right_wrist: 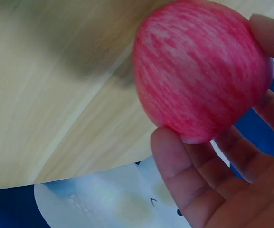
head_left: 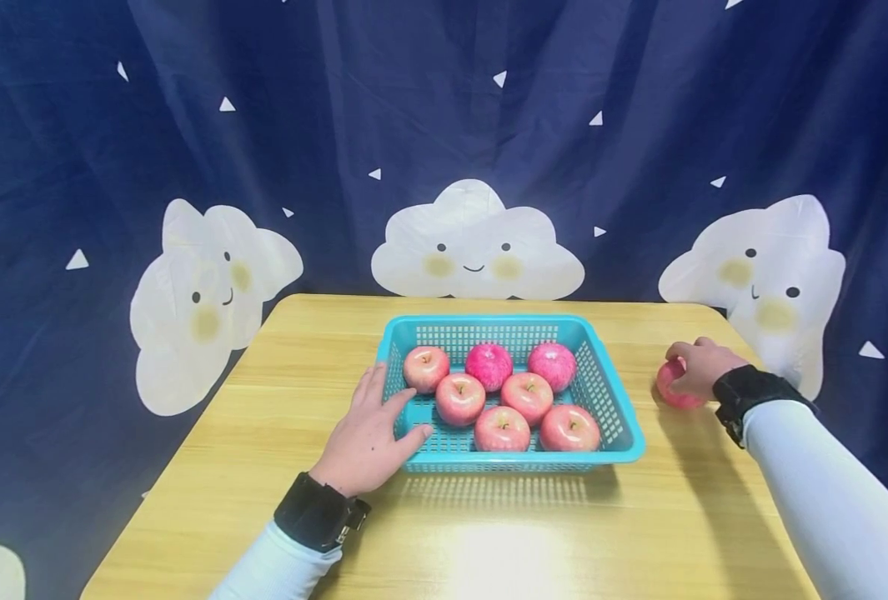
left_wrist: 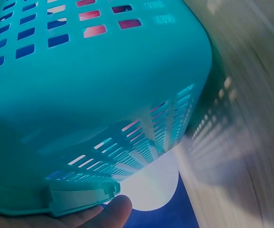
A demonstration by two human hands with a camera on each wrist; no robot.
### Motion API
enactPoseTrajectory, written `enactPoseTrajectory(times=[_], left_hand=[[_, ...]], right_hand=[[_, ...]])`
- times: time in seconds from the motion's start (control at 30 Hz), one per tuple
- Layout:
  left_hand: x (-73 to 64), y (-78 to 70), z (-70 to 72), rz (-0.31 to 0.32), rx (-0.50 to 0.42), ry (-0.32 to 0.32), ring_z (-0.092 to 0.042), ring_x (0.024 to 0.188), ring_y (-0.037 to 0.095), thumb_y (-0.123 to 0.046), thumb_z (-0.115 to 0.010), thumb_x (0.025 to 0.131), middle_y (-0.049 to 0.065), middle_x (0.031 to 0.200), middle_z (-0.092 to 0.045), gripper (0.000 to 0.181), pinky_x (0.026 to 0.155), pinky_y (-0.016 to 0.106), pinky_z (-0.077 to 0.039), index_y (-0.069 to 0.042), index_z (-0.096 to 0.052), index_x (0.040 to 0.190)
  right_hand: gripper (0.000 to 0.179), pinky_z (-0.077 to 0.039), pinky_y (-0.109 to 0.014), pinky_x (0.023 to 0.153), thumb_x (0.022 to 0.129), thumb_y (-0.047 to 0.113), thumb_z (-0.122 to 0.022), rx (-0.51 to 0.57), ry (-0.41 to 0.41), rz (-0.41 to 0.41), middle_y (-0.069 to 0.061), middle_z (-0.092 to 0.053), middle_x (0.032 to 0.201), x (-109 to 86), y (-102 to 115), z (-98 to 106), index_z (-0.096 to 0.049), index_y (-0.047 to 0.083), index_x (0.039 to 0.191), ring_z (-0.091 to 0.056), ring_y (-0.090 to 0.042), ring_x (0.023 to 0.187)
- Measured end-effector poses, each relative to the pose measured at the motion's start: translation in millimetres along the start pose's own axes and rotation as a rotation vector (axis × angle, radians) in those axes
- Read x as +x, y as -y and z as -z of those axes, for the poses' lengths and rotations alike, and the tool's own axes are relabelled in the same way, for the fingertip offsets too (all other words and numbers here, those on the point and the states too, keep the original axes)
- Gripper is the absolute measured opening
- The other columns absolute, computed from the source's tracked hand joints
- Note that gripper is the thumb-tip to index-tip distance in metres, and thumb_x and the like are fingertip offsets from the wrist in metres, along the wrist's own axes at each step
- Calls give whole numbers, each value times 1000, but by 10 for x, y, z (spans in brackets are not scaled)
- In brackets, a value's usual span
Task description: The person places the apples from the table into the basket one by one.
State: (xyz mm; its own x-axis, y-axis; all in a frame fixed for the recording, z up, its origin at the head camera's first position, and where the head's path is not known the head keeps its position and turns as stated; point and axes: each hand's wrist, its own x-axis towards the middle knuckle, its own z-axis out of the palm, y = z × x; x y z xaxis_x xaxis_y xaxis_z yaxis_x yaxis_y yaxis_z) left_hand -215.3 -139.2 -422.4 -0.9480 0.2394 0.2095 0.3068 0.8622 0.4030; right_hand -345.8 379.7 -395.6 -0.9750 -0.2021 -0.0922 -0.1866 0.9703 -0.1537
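Observation:
A turquoise plastic basket (head_left: 519, 457) with slotted walls stands on the table, several red and pink apples (head_left: 459, 399) inside it. My left hand (head_left: 368, 442) rests on the basket's left rim near its front corner, fingers extended and thumb spread over the edge. In the left wrist view, fingertips (left_wrist: 118, 211) touch the rim beside the perforated wall (left_wrist: 99, 95). To the right of the basket, my right hand (head_left: 702, 368) grips a single apple (head_left: 670, 386) at the table. The right wrist view shows this streaked red apple (right_wrist: 198, 71) between thumb and fingers.
The light wood table (head_left: 263, 433) has its right edge close to my right hand. A dark blue curtain (head_left: 444, 100) with smiling white clouds (head_left: 477, 250) hangs behind the table. Black bands (head_left: 316, 510) sit on both wrists.

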Motion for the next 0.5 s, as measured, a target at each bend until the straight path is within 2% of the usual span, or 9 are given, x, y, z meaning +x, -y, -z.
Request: enactPoseTrajectory(times=[0.17,0.33,0.5], left_hand=[[-9,-9,12,2,-5,-1,-6,153,37,-57,-59,95,20,167,-11,69,106,62,-40,-10,-56,145],[-15,-17,14,3,-4,6,-6,153,37,-57,-58,95,20,167,-12,70,107,61,-39,-10,-55,146],[-18,-16,15,7,-9,2,-7,153,35,-58,-59,95,19,167,-13,70,105,62,-41,-10,-55,146]], right_hand=[[53,-50,-48,69,74,26,-79,0,27,9,-21,-58,91,-3,49,0,-59,-1,115,-58,-37,79],[53,-50,-45,72,76,24,-79,47,47,32,-21,-62,90,-37,49,-38,-54,-4,112,-60,-35,82],[55,-51,-49,75,77,26,-79,66,34,52,-22,-63,92,-48,26,-79,-53,-5,114,-61,-36,84]])
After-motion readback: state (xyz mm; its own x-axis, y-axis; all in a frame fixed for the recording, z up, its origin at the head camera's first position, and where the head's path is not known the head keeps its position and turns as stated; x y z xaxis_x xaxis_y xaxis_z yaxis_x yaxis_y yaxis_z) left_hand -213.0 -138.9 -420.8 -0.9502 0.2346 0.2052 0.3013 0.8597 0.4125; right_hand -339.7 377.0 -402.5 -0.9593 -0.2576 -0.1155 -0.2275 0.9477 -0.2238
